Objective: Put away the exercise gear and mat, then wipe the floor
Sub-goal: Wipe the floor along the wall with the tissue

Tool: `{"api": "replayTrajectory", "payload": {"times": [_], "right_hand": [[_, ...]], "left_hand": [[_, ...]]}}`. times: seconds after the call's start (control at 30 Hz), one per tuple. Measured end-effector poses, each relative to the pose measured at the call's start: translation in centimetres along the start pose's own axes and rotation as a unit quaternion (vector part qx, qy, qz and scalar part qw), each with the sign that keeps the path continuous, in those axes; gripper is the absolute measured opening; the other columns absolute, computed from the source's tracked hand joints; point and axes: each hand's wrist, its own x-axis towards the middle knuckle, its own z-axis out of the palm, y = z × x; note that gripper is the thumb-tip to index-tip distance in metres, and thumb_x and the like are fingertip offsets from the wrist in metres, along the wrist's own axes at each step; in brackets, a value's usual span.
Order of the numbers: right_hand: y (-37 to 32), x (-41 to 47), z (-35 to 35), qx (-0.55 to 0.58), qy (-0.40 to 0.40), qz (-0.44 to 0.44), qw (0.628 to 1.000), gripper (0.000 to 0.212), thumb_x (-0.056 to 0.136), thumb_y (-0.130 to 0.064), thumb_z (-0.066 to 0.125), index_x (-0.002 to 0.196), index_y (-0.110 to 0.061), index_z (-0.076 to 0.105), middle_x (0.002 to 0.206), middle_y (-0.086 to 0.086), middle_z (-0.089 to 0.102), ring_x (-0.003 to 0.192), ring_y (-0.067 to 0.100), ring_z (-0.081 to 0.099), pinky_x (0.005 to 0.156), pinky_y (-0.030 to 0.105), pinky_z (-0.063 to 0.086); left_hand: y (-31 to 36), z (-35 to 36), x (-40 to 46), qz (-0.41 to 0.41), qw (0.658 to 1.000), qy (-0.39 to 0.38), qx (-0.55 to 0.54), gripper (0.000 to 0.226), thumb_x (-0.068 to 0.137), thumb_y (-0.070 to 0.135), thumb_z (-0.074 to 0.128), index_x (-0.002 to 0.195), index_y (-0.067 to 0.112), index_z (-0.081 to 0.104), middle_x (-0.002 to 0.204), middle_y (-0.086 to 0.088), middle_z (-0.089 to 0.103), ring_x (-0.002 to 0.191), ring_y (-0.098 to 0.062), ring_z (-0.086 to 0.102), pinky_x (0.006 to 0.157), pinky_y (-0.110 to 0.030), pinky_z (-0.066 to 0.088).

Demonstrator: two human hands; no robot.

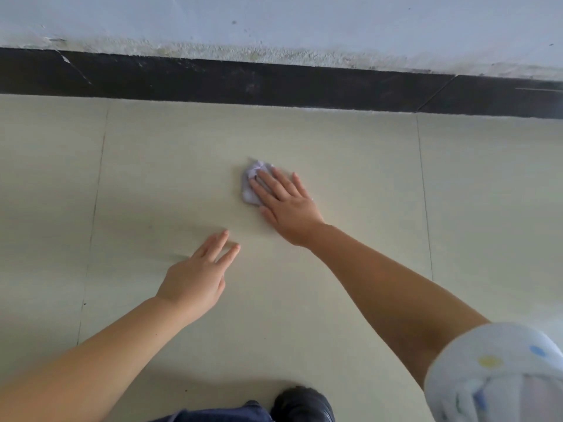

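A: Where is our wipe [251, 185] now?

B: It lies on the pale floor [335, 153], a small crumpled lilac lump, not far from the dark strip [274, 86] under the wall. Our right hand [285, 202] presses on it with straight, spread fingers. They lie flat on top and do not curl round it.

A: And our left hand [198, 278]?

B: It is open too, fingers straight, low over the floor and nearer to us. It holds nothing. We cannot tell if it touches the tiles.

A: How do we wipe well?

B: We think we should keep the palm flat, push down evenly, and go in long rows. No mat or gear shows here, so wiping looks like the last job. Our shoe [301, 403] is close, so we should not step on wiped tiles.
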Motion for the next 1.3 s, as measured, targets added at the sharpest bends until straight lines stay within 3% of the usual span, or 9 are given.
{"api": "replayTrajectory", "payload": {"times": [0.13,0.3,0.47,0.6,0.7,0.77,0.9,1.07,1.3], "right_hand": [[11.6,-6.6,-1.6,0.03,0.088,0.289,0.953,0.056,0.1,-0.038,0.022,0.152,-0.025,0.005,0.16,0.001,0.0,0.147,0.022,-0.004,0.119,0.047,0.003],[14.0,-12.0,-1.2,0.137,0.138,0.596,0.779,0.057,0.1,-0.036,0.022,0.152,-0.021,0.006,0.16,0.005,-0.002,0.147,0.026,-0.005,0.117,0.049,-0.001],[-3.0,-10.5,5.0,0.045,0.13,0.322,0.937,0.057,0.088,-0.034,0.037,0.141,-0.014,0.044,0.148,0.011,0.04,0.136,0.036,0.037,0.104,0.058,0.033],[-13.7,-13.0,8.1,0.012,0.01,0.064,0.998,0.057,0.095,-0.041,0.029,0.148,-0.019,0.026,0.156,0.002,0.017,0.144,0.03,0.018,0.112,0.053,0.025],[-9.8,-13.3,7.9,-0.019,-0.002,-0.016,1.0,0.056,0.096,-0.042,0.027,0.149,-0.024,0.021,0.157,-0.003,0.016,0.146,0.026,0.014,0.114,0.055,0.019],[-3.8,-14.5,7.3,-0.013,0.03,0.086,0.996,0.055,0.091,-0.038,0.034,0.144,-0.024,0.037,0.151,0.003,0.037,0.14,0.025,0.03,0.106,0.054,0.034],[8.5,-20.8,3.6,0.034,0.073,0.354,0.932,0.058,0.089,-0.03,0.029,0.146,-0.02,0.027,0.154,0.013,0.026,0.141,0.032,0.022,0.102,0.06,0.03],[11.7,-17.2,-1.6,0.178,0.11,0.641,0.738,0.06,0.101,-0.04,0.021,0.152,-0.018,-0.001,0.16,0.005,-0.011,0.146,0.031,-0.012,0.117,0.048,-0.003],[-2.7,0.9,-0.1,0.065,0.012,0.197,0.978,0.058,0.101,-0.04,0.019,0.152,-0.021,0.0,0.16,0.002,-0.01,0.146,0.026,-0.015,0.117,0.045,-0.007]], "left_hand": [[0.8,-1.0,0.2,-0.008,0.998,-0.051,0.027,0.058,0.095,0.021,0.04,0.15,0.028,0.02,0.16,0.003,0.0,0.147,-0.014,0.008,0.078,-0.033,0.051],[2.6,-2.5,1.7,-0.045,0.996,-0.053,0.054,0.041,0.093,0.021,0.043,0.133,0.018,0.042,0.145,-0.006,0.032,0.132,-0.025,0.033,0.076,-0.038,0.05],[3.2,-3.2,1.8,-0.087,0.99,-0.105,0.024,0.033,0.093,0.015,0.041,0.126,0.016,0.045,0.142,-0.005,0.031,0.13,-0.025,0.034,0.087,-0.041,0.047],[3.7,-3.3,0.3,-0.095,0.985,-0.137,0.047,0.032,0.095,0.015,0.039,0.124,0.02,0.049,0.145,-0.003,0.03,0.134,-0.021,0.032,0.095,-0.039,0.043],[3.7,-3.4,-0.5,-0.106,0.983,-0.143,0.053,0.031,0.094,0.015,0.038,0.123,0.02,0.048,0.142,-0.003,0.034,0.132,-0.021,0.036,0.093,-0.038,0.043],[3.5,-3.4,-0.8,-0.109,0.98,-0.156,0.05,0.035,0.091,0.01,0.038,0.125,0.016,0.046,0.142,-0.005,0.034,0.13,-0.023,0.038,0.093,-0.039,0.044],[3.4,-2.9,-1.3,-0.119,0.978,-0.169,0.02,0.041,0.091,0.008,0.039,0.131,0.013,0.04,0.153,-0.006,0.02,0.134,-0.025,0.034,0.095,-0.039,0.042],[2.5,-2.1,-2.4,-0.139,0.981,-0.116,-0.068,0.044,0.096,0.012,0.035,0.14,0.019,0.037,0.153,-0.001,0.022,0.139,-0.02,0.029,0.102,-0.037,0.039],[-0.8,-2.5,-4.5,-0.241,0.955,-0.06,-0.162,0.05,0.097,0.008,0.033,0.145,0.021,0.029,0.15,0.001,0.027,0.134,-0.021,0.036,0.1,-0.04,0.041]]}}
